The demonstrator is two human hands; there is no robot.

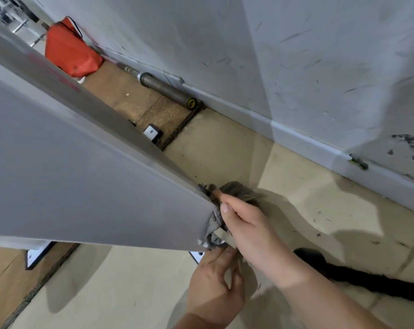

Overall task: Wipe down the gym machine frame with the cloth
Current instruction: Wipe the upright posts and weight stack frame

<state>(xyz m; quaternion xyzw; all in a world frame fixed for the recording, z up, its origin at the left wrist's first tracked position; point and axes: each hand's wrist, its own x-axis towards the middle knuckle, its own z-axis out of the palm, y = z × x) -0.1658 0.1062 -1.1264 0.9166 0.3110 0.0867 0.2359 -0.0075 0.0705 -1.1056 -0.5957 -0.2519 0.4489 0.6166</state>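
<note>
Right hand (246, 224) clenched on grey cloth (239, 192), pressing it to the frame's (94, 186) lower edge. Left hand (215, 279), fingers straight, touches the cloth's tail. Barbell (168, 90) and orange bag (70, 51) lie by the wall.

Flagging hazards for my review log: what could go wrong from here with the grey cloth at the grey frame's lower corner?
The right hand pinches the frayed dark grey cloth, the left hand touching its lower end, at the corner of the pale grey metal frame; fingers could scrape that edge. Loose threads might snag there.
</note>
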